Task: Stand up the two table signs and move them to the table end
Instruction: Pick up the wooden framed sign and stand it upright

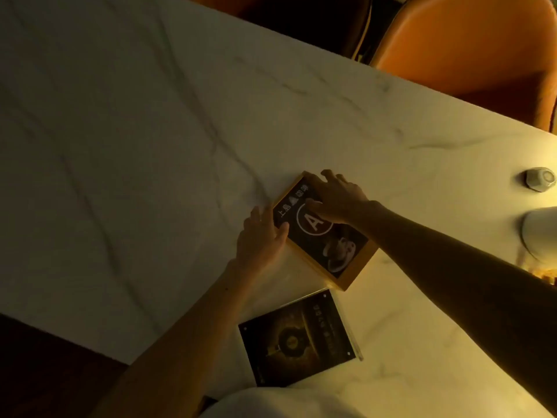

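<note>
Two table signs lie flat: my left hand [261, 236] and right hand [334, 198] rest spread on the wood-framed sign [324, 236] marked "A"; the acrylic sign [298, 339] is unreadable.

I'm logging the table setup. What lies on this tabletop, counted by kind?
Table signs: 2, the wood-framed sign and the clear acrylic sign, both flat
Small faceted object: 1
White rounded object, cut off at the edge: 1
Total: 4

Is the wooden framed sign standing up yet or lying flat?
Lying flat: the wooden framed sign faces straight up on the table, both hands on it.
</note>
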